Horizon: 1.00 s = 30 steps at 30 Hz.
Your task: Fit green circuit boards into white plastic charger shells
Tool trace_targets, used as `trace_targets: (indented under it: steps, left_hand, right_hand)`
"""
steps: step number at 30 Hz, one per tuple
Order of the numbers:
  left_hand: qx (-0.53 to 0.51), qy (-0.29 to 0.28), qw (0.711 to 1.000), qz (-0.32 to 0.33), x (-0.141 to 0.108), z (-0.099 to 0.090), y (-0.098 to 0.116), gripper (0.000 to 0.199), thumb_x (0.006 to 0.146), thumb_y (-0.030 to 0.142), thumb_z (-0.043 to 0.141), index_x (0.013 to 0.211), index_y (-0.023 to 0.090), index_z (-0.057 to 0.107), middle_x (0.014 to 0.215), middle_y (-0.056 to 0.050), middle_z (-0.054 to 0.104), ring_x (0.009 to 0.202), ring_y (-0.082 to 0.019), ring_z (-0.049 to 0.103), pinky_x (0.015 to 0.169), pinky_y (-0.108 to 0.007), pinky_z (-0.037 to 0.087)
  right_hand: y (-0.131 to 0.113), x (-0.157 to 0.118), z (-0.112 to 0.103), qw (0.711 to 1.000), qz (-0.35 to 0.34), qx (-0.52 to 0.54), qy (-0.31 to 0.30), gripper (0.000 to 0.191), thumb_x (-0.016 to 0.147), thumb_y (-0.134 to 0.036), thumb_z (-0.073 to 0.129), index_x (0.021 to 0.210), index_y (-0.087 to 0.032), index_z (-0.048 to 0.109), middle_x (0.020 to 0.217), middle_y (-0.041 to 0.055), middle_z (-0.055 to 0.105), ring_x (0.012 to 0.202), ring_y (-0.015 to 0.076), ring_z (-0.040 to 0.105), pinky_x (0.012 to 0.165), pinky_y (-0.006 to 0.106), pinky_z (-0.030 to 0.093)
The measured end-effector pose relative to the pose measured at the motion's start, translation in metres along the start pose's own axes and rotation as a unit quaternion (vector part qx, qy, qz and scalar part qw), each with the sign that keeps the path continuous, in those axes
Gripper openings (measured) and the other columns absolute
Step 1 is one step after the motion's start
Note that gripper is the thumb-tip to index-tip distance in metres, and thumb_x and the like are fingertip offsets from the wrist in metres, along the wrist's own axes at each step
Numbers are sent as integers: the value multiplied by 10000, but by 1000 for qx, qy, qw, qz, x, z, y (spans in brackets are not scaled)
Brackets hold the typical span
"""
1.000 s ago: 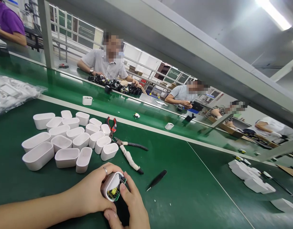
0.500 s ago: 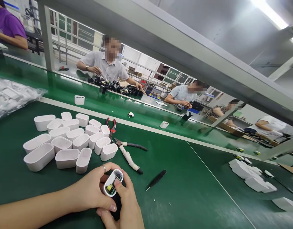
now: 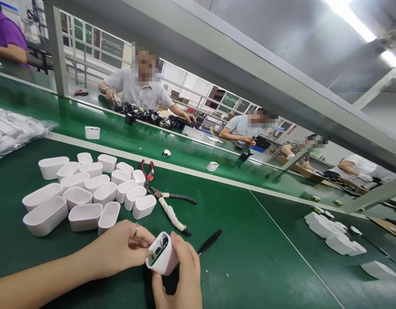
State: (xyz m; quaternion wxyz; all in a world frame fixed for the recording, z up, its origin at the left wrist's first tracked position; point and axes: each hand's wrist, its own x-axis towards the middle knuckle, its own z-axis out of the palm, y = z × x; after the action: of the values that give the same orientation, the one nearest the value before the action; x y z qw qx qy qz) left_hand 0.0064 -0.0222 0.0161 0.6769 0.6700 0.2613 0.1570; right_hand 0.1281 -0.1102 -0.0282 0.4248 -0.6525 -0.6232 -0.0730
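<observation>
My right hand (image 3: 185, 270) grips a white oval plastic casing (image 3: 168, 259) by its side, thumb below and fingers over the top. Its open mouth is tilted toward the left and shows a green circuit board (image 3: 159, 253) with small black and yellow parts inside. At the casing's left rim, my left hand (image 3: 127, 249) is closed, with fingers and thumb at the edge; its fingertips are partly hidden. Just left of the hands stand several empty white casings (image 3: 82, 217). Black tweezers (image 3: 211, 241) lie to the right, partly behind my right hand.
Cutting pliers (image 3: 169, 210) and red-handled pliers (image 3: 148, 174) lie beyond my hands. A green conveyor belt (image 3: 127, 141) carries a few parts. A bag of white parts (image 3: 17, 128) lies at left, white casings (image 3: 333, 234) at right. Co-workers (image 3: 144, 92) sit across the belt.
The casing has turned so that its mouth faces left and its outer side shows. My right thumb has left the mouth and moved below; my left hand has shifted to the left rim.
</observation>
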Motion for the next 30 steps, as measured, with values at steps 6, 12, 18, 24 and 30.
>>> trace_targets:
  steps: [6,12,18,24,30]
  left_hand:
    - [26,10,1000,1,1,1,-4,231,579,106,381,591,146,608,593,53,606,655,-131,559,568,-165,392]
    - [93,52,993,-43,2,3,-7,210,545,138,392,615,123,589,615,4,605,627,-158,551,535,-191,386]
    - [124,58,990,-9,0,3,-9,209,601,173,385,634,134,588,607,17,564,585,-119,498,510,-169,345]
    - [231,97,968,-13,-6,4,-2,282,652,225,385,842,163,584,431,69,361,418,-79,316,417,-179,219]
    - [266,79,961,-15,-7,4,2,257,711,276,351,797,155,561,405,73,324,397,-79,315,400,-184,180]
  right_hand:
    - [-3,0,-1,999,-30,-42,-15,454,659,-40,342,1076,-201,423,1022,79,550,953,213,477,717,331,455]
    - [-2,1,2,994,-80,-68,-11,456,663,-24,331,1073,-199,425,998,69,574,890,221,502,723,379,431]
    - [-1,3,2,994,-89,-70,-11,437,672,-36,349,1073,-192,429,1005,65,567,901,213,491,741,366,424]
    - [1,1,0,996,-73,-37,-21,439,684,-66,369,1101,-197,406,1017,64,551,941,207,476,740,338,440]
    - [-1,-4,0,997,-74,-30,-15,448,673,-48,365,1091,-203,406,1000,65,555,929,203,481,748,341,430]
